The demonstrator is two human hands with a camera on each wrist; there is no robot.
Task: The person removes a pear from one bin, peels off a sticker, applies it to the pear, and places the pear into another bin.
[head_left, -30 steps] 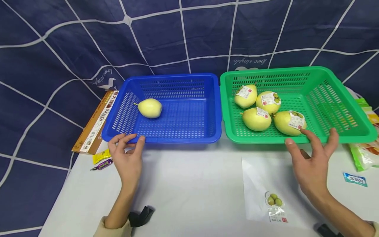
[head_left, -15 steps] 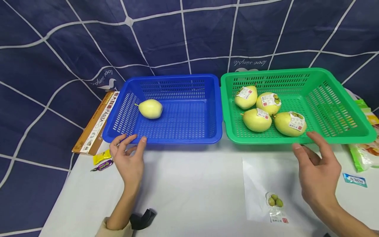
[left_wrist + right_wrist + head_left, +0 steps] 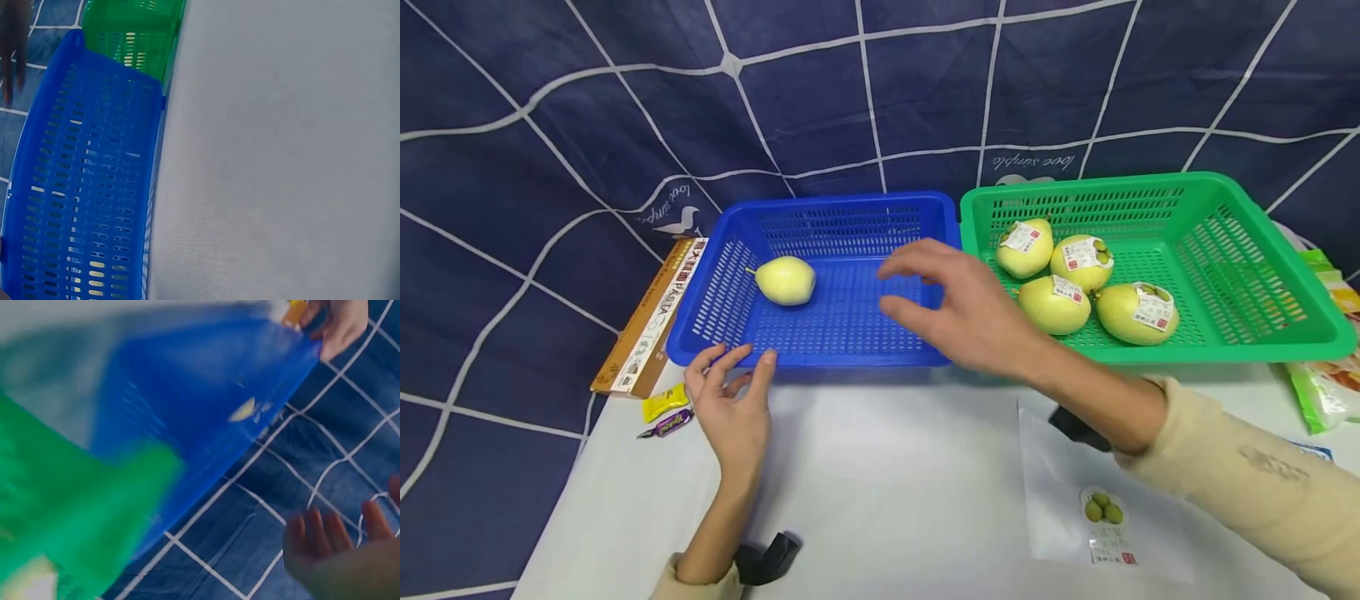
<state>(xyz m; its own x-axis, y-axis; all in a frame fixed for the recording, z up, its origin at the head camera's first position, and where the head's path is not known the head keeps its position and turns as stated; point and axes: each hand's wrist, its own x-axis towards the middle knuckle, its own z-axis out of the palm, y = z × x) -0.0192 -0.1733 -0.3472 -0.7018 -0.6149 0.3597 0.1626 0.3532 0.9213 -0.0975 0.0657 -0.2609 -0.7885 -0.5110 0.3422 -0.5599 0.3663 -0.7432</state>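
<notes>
My left hand (image 3: pixel 730 408) is at the front left corner of the blue basket (image 3: pixel 857 360), its fingertips and thumb resting at the rim with the fingers loosely bent. Inside that basket, toward the left, lies one pale yellow pear (image 3: pixel 786 281) with no label showing. Over the basket's right end hovers my right hand (image 3: pixel 951 304), thumb and fingers apart, holding nothing. It also appears in the right wrist view as a hand (image 3: pixel 337 562) with separated fingers. Several labelled pears (image 3: pixel 1054 306) lie in the green basket (image 3: pixel 1157 354), which stands right beside the blue one.
A white sheet (image 3: pixel 1052 500) bearing a pear sticker (image 3: pixel 1103 508) lies front right. Left of the baskets are a pasta box (image 3: pixel 651 321), a yellow packet (image 3: pixel 664 403) and a purple candy (image 3: pixel 672 422). A green-edged food bag (image 3: pixel 1326 375) lies at the right. A dark blue checked cloth hangs behind.
My right hand has left the green basket's front rim and swung left over the blue basket. My left hand stays at the blue rim. The pears have not moved.
</notes>
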